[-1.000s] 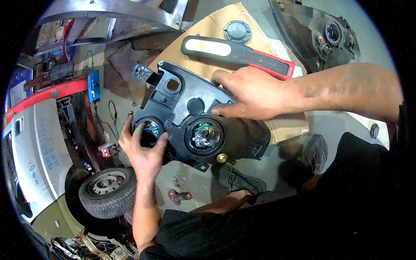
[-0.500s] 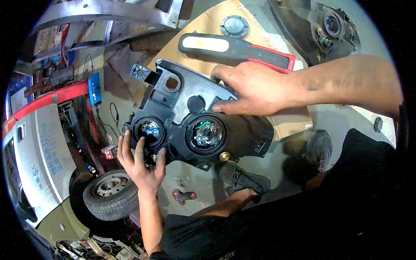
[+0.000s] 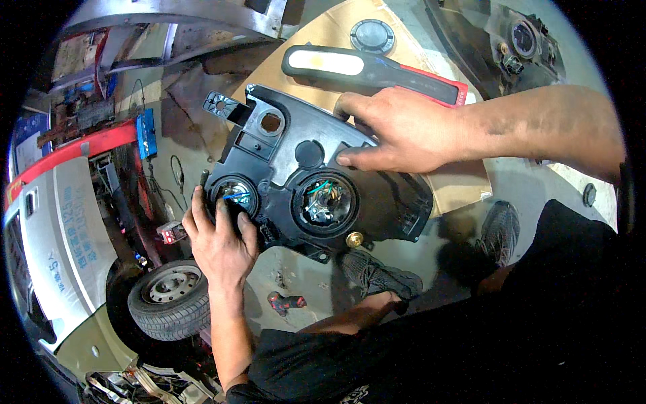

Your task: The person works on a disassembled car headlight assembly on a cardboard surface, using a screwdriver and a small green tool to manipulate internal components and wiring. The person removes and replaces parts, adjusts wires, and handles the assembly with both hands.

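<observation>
A black headlamp housing (image 3: 296, 148) lies back side up over cardboard (image 3: 451, 188), with two round openings showing wires and reflective insides, and a brass-coloured fitting (image 3: 354, 239) below them. My right hand (image 3: 404, 135) grips its upper right edge, thumb on the back and fingers curled over the rim. My left hand (image 3: 222, 242) holds the housing's left end, fingers bent beside the smaller left opening (image 3: 234, 195). A work light (image 3: 323, 66) with a red end and a round cap (image 3: 372, 36) lie on the cardboard above the housing.
A second headlamp (image 3: 498, 47) sits at upper right. At left are a vehicle panel (image 3: 67, 249), red bar (image 3: 74, 148), blue device (image 3: 146, 131) with cables, and a tyre (image 3: 168, 303). A cordless tool (image 3: 286, 303) lies on the floor near my feet (image 3: 377, 276). Metal framework (image 3: 175, 20) is at top left.
The housing has shifted slightly right and up in view along with my right hand. My left fingers moved down out of the smaller opening onto the housing's left edge, then slightly up again.
</observation>
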